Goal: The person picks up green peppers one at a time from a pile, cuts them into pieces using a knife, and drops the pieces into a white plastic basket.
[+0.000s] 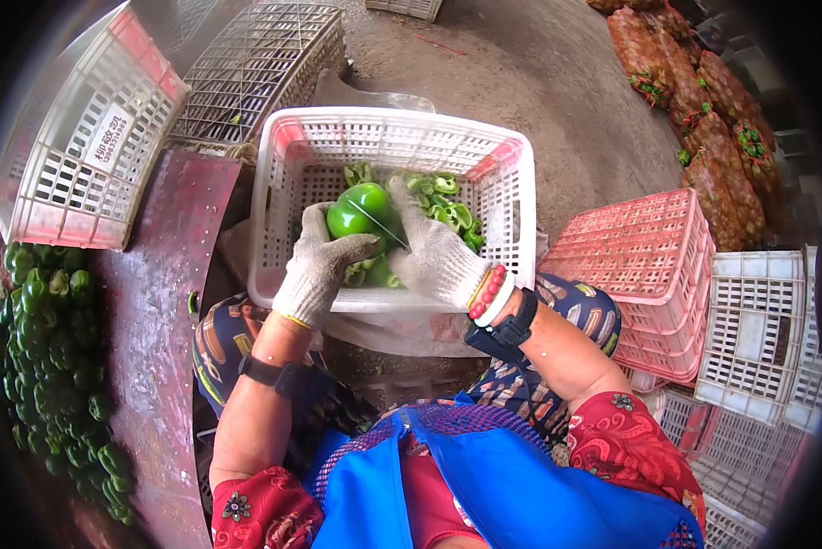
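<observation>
A whole green bell pepper (359, 209) is held over the white plastic basket (392, 119). My gloved left hand (322, 263) grips it from the left and below, the thumb along its underside. On the pepper's right side is my gloved right hand (435, 253), with a thin, pale, blade-like strip (379, 222) running from near its fingers across the pepper's front. How that strip is held cannot be made out. Cut green pepper pieces (450, 212) lie in the basket beneath and to the right.
Many green peppers (49, 366) lie at the left beside a reddish board (159, 320). A white crate (91, 146) stands upper left. Red crates (635, 242) and white crates (754, 329) are stacked at the right, with filled net sacks (722, 174) behind.
</observation>
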The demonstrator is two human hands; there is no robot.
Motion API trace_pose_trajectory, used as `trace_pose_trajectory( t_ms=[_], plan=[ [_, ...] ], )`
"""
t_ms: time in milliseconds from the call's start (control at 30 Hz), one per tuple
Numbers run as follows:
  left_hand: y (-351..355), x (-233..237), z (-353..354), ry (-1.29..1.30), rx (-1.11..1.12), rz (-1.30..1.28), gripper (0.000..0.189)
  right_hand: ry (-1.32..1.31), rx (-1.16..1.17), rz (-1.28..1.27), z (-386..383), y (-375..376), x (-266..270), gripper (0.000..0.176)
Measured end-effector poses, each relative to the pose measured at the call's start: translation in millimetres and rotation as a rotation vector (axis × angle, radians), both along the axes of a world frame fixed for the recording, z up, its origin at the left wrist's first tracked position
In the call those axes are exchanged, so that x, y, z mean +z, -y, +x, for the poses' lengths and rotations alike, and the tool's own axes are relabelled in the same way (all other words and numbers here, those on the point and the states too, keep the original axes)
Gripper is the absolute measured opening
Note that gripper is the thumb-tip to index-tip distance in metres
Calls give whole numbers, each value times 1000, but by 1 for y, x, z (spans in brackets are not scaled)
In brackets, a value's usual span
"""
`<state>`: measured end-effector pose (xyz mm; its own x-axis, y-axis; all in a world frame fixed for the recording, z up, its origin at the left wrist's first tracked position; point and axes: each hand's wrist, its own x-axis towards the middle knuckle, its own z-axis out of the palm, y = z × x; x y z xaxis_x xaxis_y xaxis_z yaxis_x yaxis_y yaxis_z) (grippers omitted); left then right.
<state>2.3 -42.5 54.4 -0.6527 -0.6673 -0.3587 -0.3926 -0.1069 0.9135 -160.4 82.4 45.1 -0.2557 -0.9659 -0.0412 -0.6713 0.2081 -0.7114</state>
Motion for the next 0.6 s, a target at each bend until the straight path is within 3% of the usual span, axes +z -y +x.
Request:
trace_pose_trajectory(
  t_ms=[100, 200, 300, 400, 500, 600],
  plan=[
    [0, -3, -1, -52, 123, 158, 57, 54, -30, -2, 1, 2, -18, 92],
    [-1, -7, -3, 33, 134, -51, 57, 114, -97, 100, 8, 5, -16, 87],
    [-3, -6, -2, 36, 162, -173, 77, 6, -59, 52, 8, 4, -61, 89],
    [-10, -4, -6, 97, 154, -193, 71, -44, -27, 72, 5, 6, -95, 88],
    [-10, 1, -4, -143, 165, 295, 63, -26, -4, 79, 4, 5, -81, 78],
    [-14, 6, -7, -293, 171, 501, 57, 17, 16, 76, 3, 3, -65, 69]
  ],
)
